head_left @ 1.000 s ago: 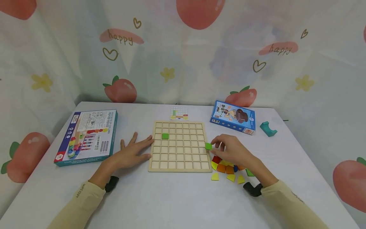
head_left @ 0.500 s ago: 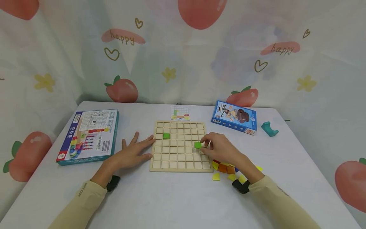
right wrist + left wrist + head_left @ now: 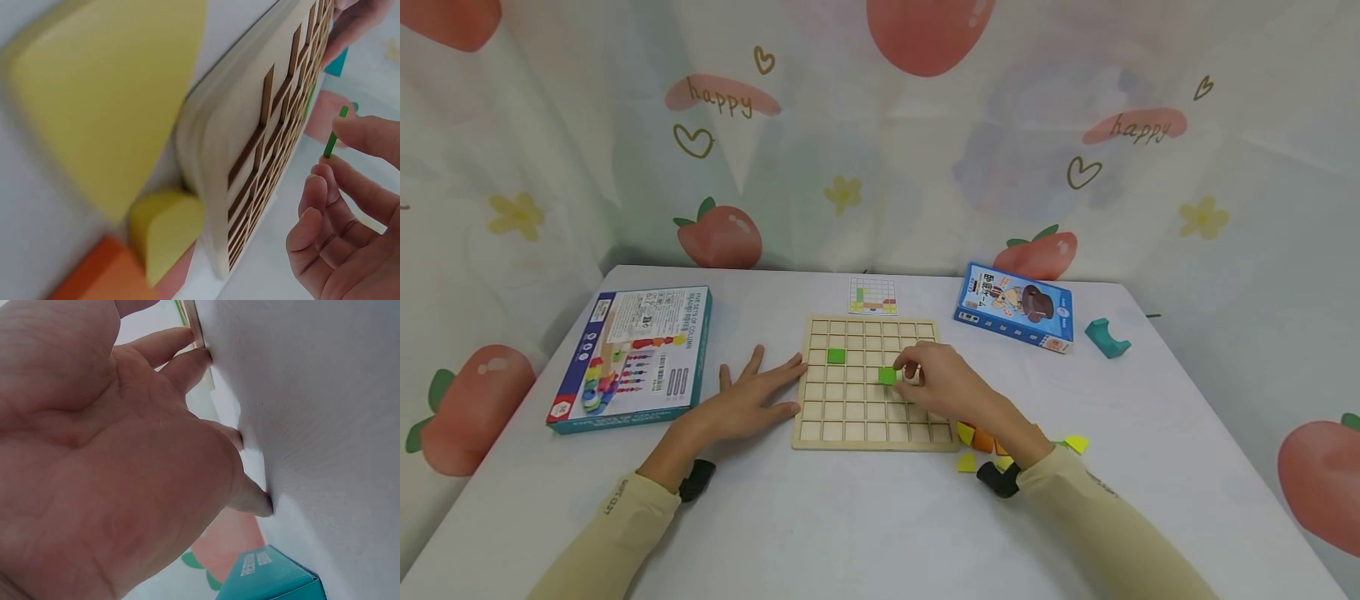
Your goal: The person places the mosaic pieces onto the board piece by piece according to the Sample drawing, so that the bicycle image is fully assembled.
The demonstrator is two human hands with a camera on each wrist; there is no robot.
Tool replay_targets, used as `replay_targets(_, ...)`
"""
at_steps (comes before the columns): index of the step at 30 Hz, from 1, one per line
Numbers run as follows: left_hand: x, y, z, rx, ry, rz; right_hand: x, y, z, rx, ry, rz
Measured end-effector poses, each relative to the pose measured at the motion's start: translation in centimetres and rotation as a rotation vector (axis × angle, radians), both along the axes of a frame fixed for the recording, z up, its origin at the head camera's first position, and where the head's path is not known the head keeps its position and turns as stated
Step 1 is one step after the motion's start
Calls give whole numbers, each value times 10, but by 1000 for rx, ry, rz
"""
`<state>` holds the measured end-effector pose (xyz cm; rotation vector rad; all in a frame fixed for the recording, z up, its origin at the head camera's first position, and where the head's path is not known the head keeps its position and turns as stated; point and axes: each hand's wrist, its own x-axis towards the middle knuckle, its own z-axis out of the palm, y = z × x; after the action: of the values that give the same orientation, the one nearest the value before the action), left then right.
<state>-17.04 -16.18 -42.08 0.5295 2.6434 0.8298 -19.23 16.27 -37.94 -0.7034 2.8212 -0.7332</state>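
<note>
A wooden grid board (image 3: 854, 412) lies flat on the white table, with one green square tile (image 3: 836, 357) sitting in a cell toward its upper left. Between thumb and finger, my right hand (image 3: 946, 385) pinches a second green tile (image 3: 887, 376) over the middle of the board. In the right wrist view that tile (image 3: 335, 132) shows edge-on, held clear above the grid. My left hand (image 3: 747, 400) rests on the table with spread fingers, some of its fingertips touching the board's left edge. The left wrist view shows those fingers (image 3: 250, 499) reaching down to the tabletop.
Loose coloured pieces (image 3: 982, 440) lie right of the board, partly hidden by my right arm. A small pattern card (image 3: 873, 296) is behind the board. A toy box (image 3: 632, 358) lies left, a blue box (image 3: 1015, 307) back right, beside a teal arch block (image 3: 1107, 338).
My right hand has carried the green tile leftward from the board's right edge to over its middle. The left hand keeps its place at the left edge.
</note>
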Motion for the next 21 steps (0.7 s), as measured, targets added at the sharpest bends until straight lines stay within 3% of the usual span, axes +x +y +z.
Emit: replay_targets(21, -1, 0, 0, -11, -8, 11, -1, -46, -4, -28, 14, -16)
